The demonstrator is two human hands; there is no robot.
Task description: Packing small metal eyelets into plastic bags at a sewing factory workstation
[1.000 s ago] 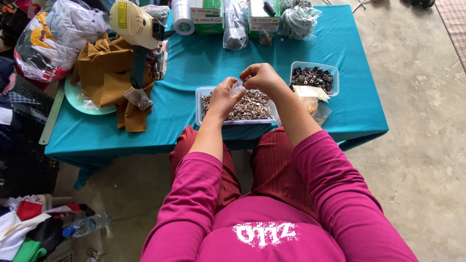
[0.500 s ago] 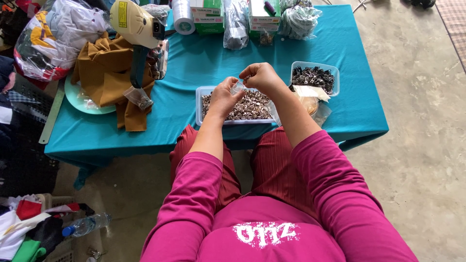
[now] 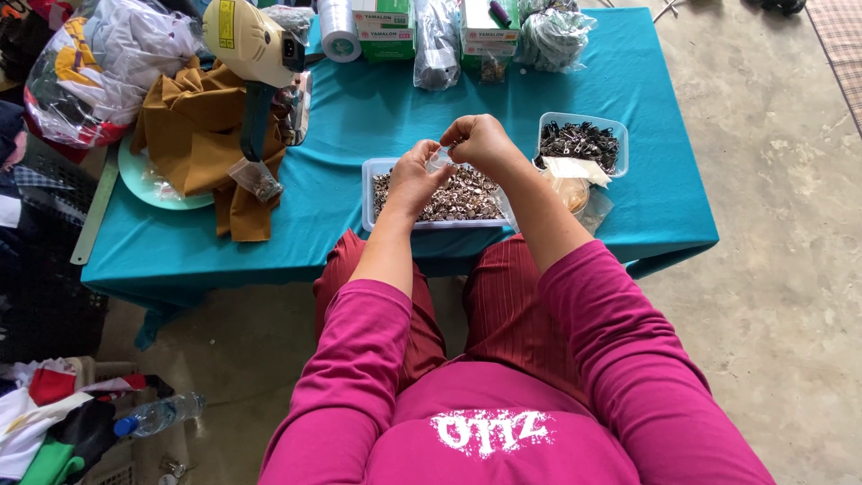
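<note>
From the head view, the left hand (image 3: 411, 178) and right hand (image 3: 480, 141) meet above a clear, shallow plastic tray (image 3: 368, 193) heaped with small metallic pieces, which sits at the near edge of the table (image 3: 386, 108) under its smooth teal cloth. Both hands pinch with narrowed fingers a small clear plastic bag (image 3: 439, 160), thin and glossy. Just right of the tray stands a second clear tub (image 3: 582, 142) of darker metal bits. To the left, crumpled mustard-brown fabric (image 3: 193, 135) lies over a pale green round plate (image 3: 144, 184).

Left hand (image 3: 415, 180) and right hand (image 3: 482, 142) raised together, fingertips pinched, forearms converging
</note>
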